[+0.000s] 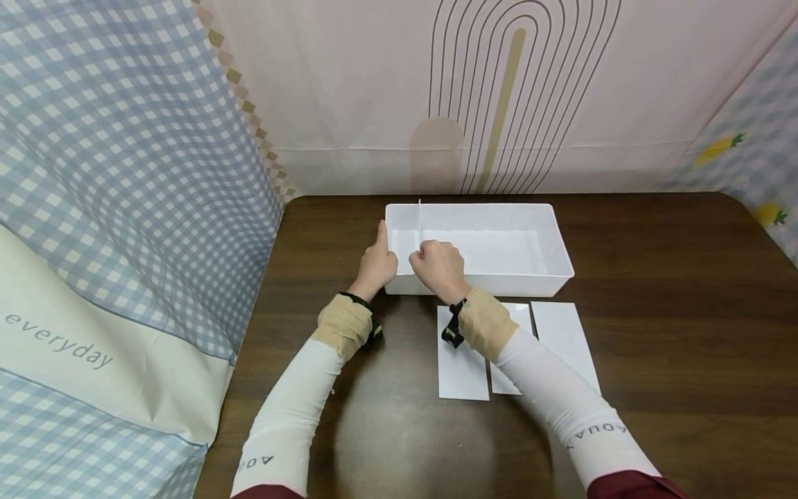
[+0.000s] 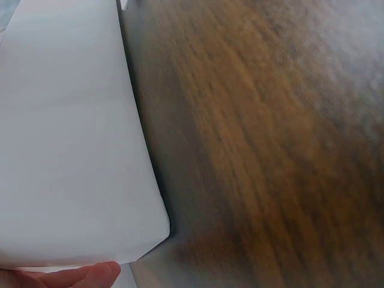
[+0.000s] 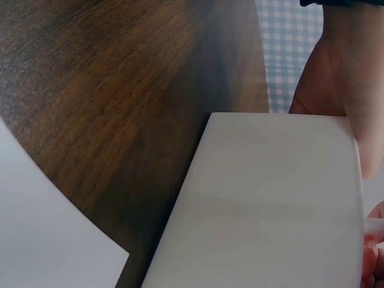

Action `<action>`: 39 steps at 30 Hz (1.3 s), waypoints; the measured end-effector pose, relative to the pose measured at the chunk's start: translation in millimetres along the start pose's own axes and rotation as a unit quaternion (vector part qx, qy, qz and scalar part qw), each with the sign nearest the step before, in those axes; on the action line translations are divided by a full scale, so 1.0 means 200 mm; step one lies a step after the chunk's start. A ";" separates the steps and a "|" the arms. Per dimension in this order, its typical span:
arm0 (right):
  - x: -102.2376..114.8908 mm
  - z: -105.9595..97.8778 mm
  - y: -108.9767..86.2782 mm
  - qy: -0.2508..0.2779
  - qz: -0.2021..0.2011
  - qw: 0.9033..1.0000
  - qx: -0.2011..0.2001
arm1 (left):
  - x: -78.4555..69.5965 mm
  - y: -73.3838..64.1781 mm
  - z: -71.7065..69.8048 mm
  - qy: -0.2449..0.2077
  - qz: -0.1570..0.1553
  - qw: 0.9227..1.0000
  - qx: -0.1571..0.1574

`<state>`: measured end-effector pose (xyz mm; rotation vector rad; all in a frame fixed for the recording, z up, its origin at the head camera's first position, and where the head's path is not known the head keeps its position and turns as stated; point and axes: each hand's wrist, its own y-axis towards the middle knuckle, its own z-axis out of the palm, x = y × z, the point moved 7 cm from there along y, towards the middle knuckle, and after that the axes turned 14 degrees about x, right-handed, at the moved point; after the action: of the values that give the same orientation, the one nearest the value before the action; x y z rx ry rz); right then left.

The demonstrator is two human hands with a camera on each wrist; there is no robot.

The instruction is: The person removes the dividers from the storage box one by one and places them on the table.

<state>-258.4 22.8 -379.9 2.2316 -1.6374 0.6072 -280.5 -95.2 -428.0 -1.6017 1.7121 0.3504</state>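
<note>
A long white plastic box (image 1: pixel 517 283) stands on the table, with an upright white divider (image 1: pixel 420 216) inside near its left end. My left hand (image 1: pixel 377 263) grips the box's left end, its index finger along the outer wall and its thumb at the rim. Over the front rim, my right hand (image 1: pixel 440 267) is curled and pinches the divider's near edge. In the right wrist view the divider's pale edge (image 3: pixel 373 225) shows between the right fingertips (image 3: pixel 369 258). The box's front wall (image 3: pixel 258 204) hides most of that grip.
Several flat white panels lie side by side in front of the box, among them a left panel (image 1: pixel 461 374) and a right panel (image 1: pixel 564 333), partly under the right forearm. The dark wooden table (image 1: pixel 673 333) meets a pink patterned cloth (image 1: pixel 349 90) behind and checked cloth at the left.
</note>
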 end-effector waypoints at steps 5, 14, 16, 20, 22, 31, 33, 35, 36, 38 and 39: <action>0.00 -0.01 0.00 0.002 -0.002 1.000 -0.007 | 0.00 0.00 0.00 -0.002 0.000 1.000 0.000; 0.00 -0.02 0.00 0.004 -0.001 1.000 -0.001 | 0.00 0.00 0.00 -0.005 0.004 1.000 0.002; 0.00 -0.02 0.00 0.005 0.000 1.000 0.001 | 0.00 0.00 0.00 -0.005 0.004 1.000 0.003; 0.01 -0.02 0.00 0.002 0.000 1.000 0.000 | 0.00 0.00 0.00 -0.002 0.004 1.000 0.001; 0.01 -0.03 0.00 0.002 -0.001 1.000 -0.002 | 0.00 0.00 0.00 -0.001 0.004 1.000 0.001; 0.01 -0.05 0.00 -0.002 -0.005 1.000 -0.015 | -0.01 -0.01 0.00 0.002 0.010 1.000 -0.002; 0.02 -0.05 0.00 -0.003 -0.009 1.000 -0.020 | -0.01 -0.01 0.00 0.002 0.010 1.000 -0.002; 0.02 -0.06 0.00 -0.003 -0.012 1.000 -0.025 | -0.02 -0.01 0.00 0.002 0.009 1.000 -0.002; 0.02 -0.06 0.00 -0.004 -0.014 1.000 -0.028 | -0.02 -0.01 0.00 0.001 0.009 1.000 -0.001; 0.02 -0.07 0.00 -0.003 -0.016 0.999 -0.029 | -0.02 -0.01 0.00 0.000 0.009 1.000 -0.001; 0.02 -0.07 0.00 -0.001 -0.016 0.999 -0.030 | -0.02 -0.01 0.00 -0.001 0.009 1.000 0.000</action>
<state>-259.0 26.1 -365.0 2.2125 -1.5962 0.5416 -278.2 -92.9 -425.8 -1.5867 1.7247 0.3611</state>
